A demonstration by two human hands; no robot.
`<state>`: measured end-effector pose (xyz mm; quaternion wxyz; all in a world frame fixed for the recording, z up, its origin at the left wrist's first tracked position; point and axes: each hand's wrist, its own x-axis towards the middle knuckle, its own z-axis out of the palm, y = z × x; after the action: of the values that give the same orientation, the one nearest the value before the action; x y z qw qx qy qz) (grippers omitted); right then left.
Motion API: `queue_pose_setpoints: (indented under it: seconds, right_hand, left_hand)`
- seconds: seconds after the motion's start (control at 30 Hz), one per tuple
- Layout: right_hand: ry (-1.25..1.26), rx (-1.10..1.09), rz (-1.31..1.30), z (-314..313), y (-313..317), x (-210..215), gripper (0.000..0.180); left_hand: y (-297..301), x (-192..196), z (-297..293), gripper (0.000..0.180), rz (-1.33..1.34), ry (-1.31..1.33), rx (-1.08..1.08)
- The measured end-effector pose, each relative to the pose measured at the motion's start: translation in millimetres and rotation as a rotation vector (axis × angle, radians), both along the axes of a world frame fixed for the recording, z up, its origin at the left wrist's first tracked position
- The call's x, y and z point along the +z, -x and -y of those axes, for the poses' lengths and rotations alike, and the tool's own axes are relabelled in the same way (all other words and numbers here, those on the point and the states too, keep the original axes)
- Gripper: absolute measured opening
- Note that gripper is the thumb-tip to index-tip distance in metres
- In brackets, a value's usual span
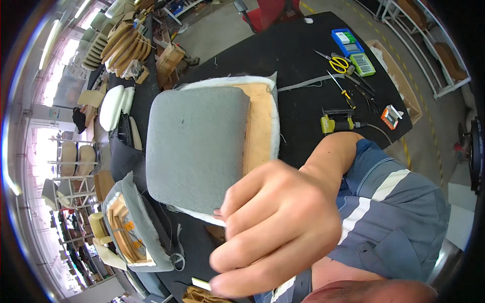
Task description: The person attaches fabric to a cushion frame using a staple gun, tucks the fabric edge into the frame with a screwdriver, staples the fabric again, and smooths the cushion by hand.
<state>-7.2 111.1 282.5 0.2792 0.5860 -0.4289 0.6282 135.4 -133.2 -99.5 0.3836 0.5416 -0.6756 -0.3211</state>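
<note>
My right hand (pixel 283 222) is raised close in front, its back toward me and its fingers curled. The fingertips are partly hidden, and I cannot make out whether anything is between them. Just beyond it lies a grey fabric-covered pad (pixel 197 141) with rounded corners. It rests on a larger light-wood panel (pixel 260 123) edged with white padding (pixel 275 111) and grey fabric. The hand overlaps the pad's near right corner in view; contact is not clear. My left hand does not show.
On the black tabletop (pixel 298 55) lie a green nail gun (pixel 336 124) with hose, yellow-handled scissors (pixel 338 64), a screwdriver (pixel 347 96), and blue (pixel 348 44) and green staple boxes (pixel 362 64). Left stands a grey upholstered wooden frame (pixel 136 227). A red chair (pixel 270 15) is beyond.
</note>
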Motion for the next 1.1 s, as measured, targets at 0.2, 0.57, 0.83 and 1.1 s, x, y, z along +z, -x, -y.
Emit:
queue_pose_setpoints:
  seconds: [0.2,0.57,0.83,1.1]
  right_hand:
    - [0.238,0.068,-0.002,-18,-6,-1,0.018]
    - [0.105,0.120,0.025,-2,1,-13,0.010]
    - [0.279,0.132,0.058,1,-4,-7,0.011]
    - [0.111,0.099,0.089,2,3,-11,0.033]
  left_hand:
    - [6,-14,-2,0.050,0.019,0.090,0.059]
    - [6,24,-12,0.048,0.056,0.076,0.087]
    - [-15,-19,17,0.052,0.285,0.200,-0.065]
    - [-19,-37,30,0.050,0.339,0.128,-0.075]
